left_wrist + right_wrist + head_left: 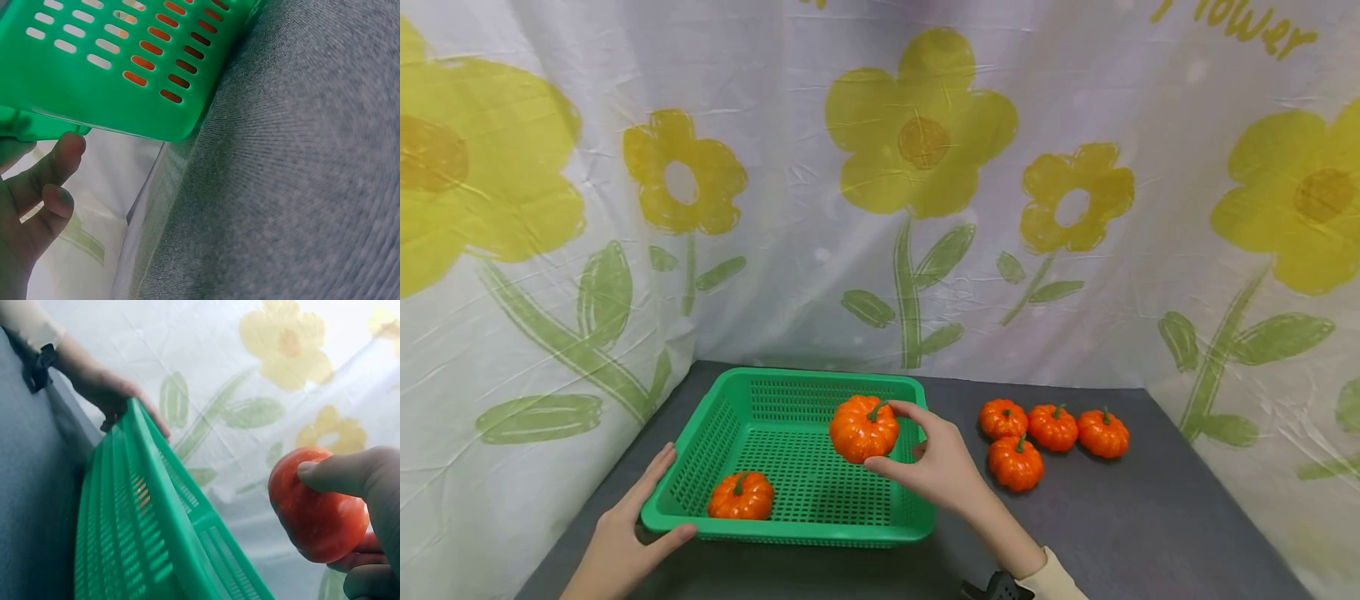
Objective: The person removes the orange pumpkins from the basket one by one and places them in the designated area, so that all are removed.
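My right hand (936, 458) pinches a small orange pumpkin (863, 428) between thumb and fingers, above the right part of a green plastic basket (790, 532). The right wrist view shows the held pumpkin (319, 512) with the thumb laid across it. At the basket's front left corner rests my left hand (625, 525), its fingers stretched along the left side and its thumb at the front rim. In the left wrist view, fingers (53, 169) of that hand lie loosely bent under the rim. Another pumpkin (741, 497) sits inside the basket, at the front left.
Several more orange pumpkins, one of them nearest the front (1016, 464), stand grouped on the dark grey table (1120, 525) right of the basket. A white cloth (790, 250) with painted yellow flowers hangs behind and along both sides of the table.
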Motion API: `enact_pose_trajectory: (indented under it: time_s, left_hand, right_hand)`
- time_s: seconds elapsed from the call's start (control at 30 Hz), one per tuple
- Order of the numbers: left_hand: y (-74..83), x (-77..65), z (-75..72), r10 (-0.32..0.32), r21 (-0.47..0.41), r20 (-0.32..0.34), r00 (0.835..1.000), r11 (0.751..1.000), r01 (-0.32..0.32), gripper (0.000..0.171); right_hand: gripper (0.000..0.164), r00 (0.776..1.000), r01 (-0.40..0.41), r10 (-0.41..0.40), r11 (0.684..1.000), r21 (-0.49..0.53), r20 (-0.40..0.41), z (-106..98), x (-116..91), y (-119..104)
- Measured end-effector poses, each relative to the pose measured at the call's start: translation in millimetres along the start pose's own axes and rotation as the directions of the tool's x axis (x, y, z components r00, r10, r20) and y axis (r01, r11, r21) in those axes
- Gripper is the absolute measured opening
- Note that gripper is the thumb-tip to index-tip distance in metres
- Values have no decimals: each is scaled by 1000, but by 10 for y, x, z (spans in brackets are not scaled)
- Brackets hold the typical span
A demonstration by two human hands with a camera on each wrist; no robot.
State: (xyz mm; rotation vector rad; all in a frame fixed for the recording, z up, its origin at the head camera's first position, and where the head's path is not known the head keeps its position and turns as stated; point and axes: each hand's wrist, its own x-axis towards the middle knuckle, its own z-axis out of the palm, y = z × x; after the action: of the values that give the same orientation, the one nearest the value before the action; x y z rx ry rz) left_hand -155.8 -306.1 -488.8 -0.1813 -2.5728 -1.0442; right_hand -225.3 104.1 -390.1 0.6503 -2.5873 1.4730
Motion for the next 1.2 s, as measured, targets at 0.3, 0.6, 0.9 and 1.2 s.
enact_pose_trajectory:
  time_s: [0.3,0.6,0.9,1.2]
  left_hand:
    - [28,-7,-7,-4,-13,3,1000,1000,4,101]
    - [16,-27,7,-6,-6,0,1000,1000,6,100]
    - [-5,-24,4,13,10,-18,1000,1000,-12,101]
    - [1,-2,0,-2,-22,2,1000,1000,2,102]
  right_hand:
    - [75,998,-53,53,999,10,-45,-261,-200,142]
    - [76,985,-117,113,993,-24,-133,-570,-360,333]
    - [76,955,-201,188,979,-35,-229,-723,-566,621]
    - [81,922,-306,262,945,-118,-286,-854,-726,874]
